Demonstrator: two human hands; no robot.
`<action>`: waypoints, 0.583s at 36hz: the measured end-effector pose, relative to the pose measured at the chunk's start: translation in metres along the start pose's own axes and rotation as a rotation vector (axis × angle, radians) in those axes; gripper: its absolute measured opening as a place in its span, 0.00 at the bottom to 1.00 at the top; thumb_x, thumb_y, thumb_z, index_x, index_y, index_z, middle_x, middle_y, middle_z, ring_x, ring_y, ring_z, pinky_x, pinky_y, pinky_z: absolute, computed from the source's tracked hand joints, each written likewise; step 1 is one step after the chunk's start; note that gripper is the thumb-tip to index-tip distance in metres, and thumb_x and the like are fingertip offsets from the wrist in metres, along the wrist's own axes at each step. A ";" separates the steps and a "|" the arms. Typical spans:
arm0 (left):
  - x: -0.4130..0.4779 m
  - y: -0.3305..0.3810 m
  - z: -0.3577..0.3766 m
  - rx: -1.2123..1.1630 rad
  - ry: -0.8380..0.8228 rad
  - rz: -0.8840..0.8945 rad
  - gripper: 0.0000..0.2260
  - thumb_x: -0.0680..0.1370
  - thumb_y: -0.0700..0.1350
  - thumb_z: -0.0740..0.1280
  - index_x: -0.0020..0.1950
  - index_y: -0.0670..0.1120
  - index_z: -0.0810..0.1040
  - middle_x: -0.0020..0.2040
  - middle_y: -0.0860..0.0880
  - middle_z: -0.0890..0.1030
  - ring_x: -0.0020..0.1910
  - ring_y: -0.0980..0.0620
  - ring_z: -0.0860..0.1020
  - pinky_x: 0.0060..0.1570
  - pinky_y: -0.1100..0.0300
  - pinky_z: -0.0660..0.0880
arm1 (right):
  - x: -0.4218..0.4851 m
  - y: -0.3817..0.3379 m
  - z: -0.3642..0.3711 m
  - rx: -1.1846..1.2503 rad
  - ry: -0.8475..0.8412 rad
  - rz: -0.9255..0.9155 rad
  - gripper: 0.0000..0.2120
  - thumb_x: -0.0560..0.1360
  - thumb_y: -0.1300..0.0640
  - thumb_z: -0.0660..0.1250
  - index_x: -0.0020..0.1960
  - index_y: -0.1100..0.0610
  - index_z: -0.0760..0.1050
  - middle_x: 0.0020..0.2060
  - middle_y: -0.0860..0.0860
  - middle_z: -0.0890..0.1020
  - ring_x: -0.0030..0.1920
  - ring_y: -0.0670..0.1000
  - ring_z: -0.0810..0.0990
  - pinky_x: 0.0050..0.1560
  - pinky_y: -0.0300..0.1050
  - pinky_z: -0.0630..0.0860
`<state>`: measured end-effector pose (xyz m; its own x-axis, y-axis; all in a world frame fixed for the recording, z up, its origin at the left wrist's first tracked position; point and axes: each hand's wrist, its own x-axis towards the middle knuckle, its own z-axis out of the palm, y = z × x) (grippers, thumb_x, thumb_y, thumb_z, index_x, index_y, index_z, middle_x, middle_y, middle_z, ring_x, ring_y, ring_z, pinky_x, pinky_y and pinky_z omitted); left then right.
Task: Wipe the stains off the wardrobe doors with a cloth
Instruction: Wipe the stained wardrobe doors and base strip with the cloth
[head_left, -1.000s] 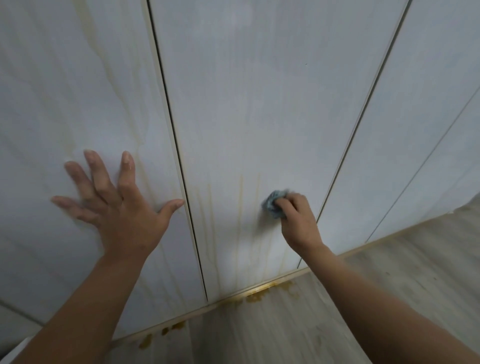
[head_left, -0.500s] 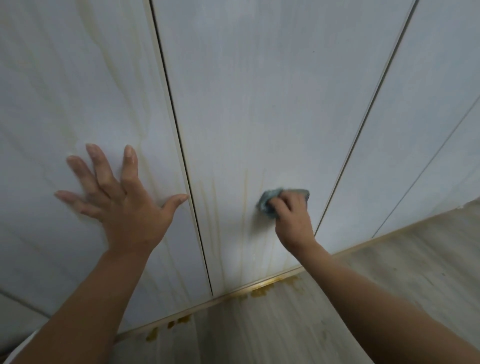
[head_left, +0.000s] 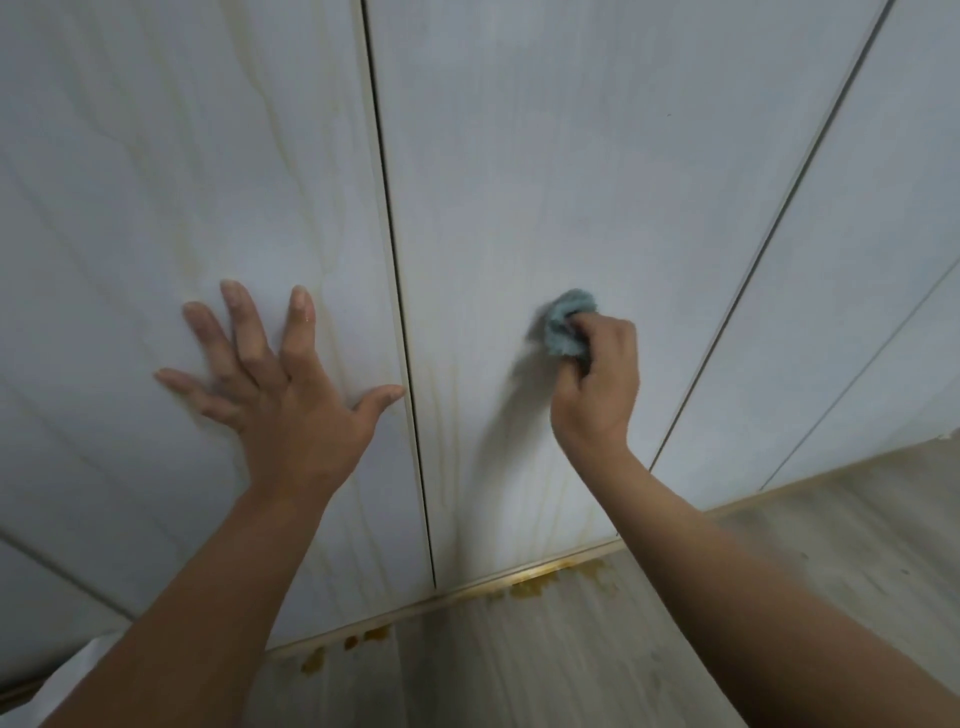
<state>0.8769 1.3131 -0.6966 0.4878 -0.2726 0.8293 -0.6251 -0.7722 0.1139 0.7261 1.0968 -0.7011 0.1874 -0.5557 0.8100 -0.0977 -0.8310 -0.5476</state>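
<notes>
Head view: right hand (head_left: 597, 387) squeezes the cloth (head_left: 563, 325) against the middle door (head_left: 545, 182), centre right, to rub yellow streaks (head_left: 451, 415). The left hand (head_left: 280, 400) lies flat, fingers spread, on the left door (head_left: 156, 182), likely for balance.

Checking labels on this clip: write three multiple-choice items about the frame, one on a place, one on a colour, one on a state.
1. Where does the bare left hand rest? A) on the floor B) flat on the white wood-grain wardrobe door left of the dark gap C) on the right forearm
2. What colour is the small crumpled cloth? A) red B) blue-grey C) yellow
3. What is the right hand doing? A) hanging free B) pulling a handle C) pressing the cloth on the middle door
Answers: 1 B, its spread fingers lie on that panel; 2 B, the fabric shows blue-grey; 3 C, its grip curls round the cloth there.
</notes>
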 end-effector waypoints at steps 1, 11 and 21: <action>0.000 0.000 0.000 -0.001 0.003 0.001 0.54 0.69 0.76 0.70 0.82 0.48 0.50 0.80 0.38 0.45 0.78 0.26 0.48 0.68 0.26 0.35 | -0.009 0.004 0.002 -0.045 -0.055 -0.101 0.14 0.72 0.70 0.62 0.55 0.63 0.79 0.49 0.56 0.77 0.50 0.52 0.73 0.51 0.41 0.72; 0.002 0.001 0.000 -0.021 0.005 -0.007 0.55 0.68 0.76 0.71 0.82 0.50 0.49 0.80 0.38 0.45 0.78 0.27 0.47 0.70 0.32 0.28 | -0.018 0.039 -0.021 0.015 -0.059 0.030 0.13 0.79 0.65 0.61 0.56 0.49 0.73 0.51 0.53 0.76 0.50 0.54 0.75 0.50 0.44 0.75; 0.000 0.000 0.000 -0.017 0.017 0.004 0.54 0.69 0.77 0.70 0.82 0.49 0.51 0.80 0.37 0.46 0.77 0.27 0.47 0.70 0.35 0.27 | -0.007 0.013 0.006 -0.004 0.057 0.057 0.16 0.73 0.70 0.60 0.58 0.63 0.77 0.50 0.56 0.75 0.51 0.53 0.73 0.54 0.39 0.70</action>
<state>0.8767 1.3131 -0.6963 0.4750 -0.2658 0.8389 -0.6371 -0.7615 0.1195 0.7291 1.0898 -0.7146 0.1256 -0.6026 0.7881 -0.1105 -0.7979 -0.5925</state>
